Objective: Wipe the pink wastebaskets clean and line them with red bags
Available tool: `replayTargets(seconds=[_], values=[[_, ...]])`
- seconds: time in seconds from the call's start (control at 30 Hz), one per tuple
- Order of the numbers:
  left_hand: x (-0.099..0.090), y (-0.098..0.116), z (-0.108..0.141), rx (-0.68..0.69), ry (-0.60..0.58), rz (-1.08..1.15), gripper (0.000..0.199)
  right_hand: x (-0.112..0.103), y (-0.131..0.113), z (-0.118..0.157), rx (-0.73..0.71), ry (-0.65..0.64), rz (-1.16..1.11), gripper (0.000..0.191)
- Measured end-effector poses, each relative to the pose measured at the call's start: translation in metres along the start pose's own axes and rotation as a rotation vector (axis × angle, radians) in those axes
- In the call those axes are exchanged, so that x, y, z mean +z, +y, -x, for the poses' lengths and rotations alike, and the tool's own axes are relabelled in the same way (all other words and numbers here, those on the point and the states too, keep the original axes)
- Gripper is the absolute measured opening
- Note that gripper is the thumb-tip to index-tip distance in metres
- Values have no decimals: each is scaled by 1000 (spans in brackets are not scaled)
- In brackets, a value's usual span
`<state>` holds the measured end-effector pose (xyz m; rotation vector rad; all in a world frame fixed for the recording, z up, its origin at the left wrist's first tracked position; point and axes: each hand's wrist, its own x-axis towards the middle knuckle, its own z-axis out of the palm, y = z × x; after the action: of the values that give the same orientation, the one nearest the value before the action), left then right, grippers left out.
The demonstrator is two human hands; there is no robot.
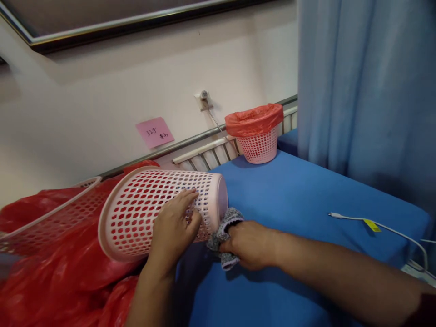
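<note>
A pink perforated plastic basket (143,204) lies tipped on its side, its base toward the right. Against its lattice wall rests my left hand (175,222), fingers stretched out and thumb apart, pressing on it from the near side. My right hand (254,245) is closed round a bunched grey cloth (228,227), which meets the bottom end of the basket. Part of the cloth is hidden by my fingers. Below both hands is a blue-covered bed surface (279,200).
Red plastic bags (75,277) heap up at left around another pink basket (57,215). At the back stands a pink basket with a red liner (259,145), near a wall rail (190,143). A white cable (391,231) crosses the right side, beside a blue curtain (368,91).
</note>
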<state>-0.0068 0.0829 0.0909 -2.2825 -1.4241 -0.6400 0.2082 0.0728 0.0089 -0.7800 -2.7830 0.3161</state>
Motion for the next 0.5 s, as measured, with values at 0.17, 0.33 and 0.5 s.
replayTargets(seconds=[0.17, 0.33, 0.5], values=[[1, 2, 0, -5, 12, 12, 47, 15, 17, -8, 294, -50, -53, 19], [1, 3, 2, -21, 16, 26, 44, -5, 62, -17, 573, 218, -43, 47], [0, 4, 2, -32, -3, 31, 41, -30, 54, -24, 279, 809, -277, 65]])
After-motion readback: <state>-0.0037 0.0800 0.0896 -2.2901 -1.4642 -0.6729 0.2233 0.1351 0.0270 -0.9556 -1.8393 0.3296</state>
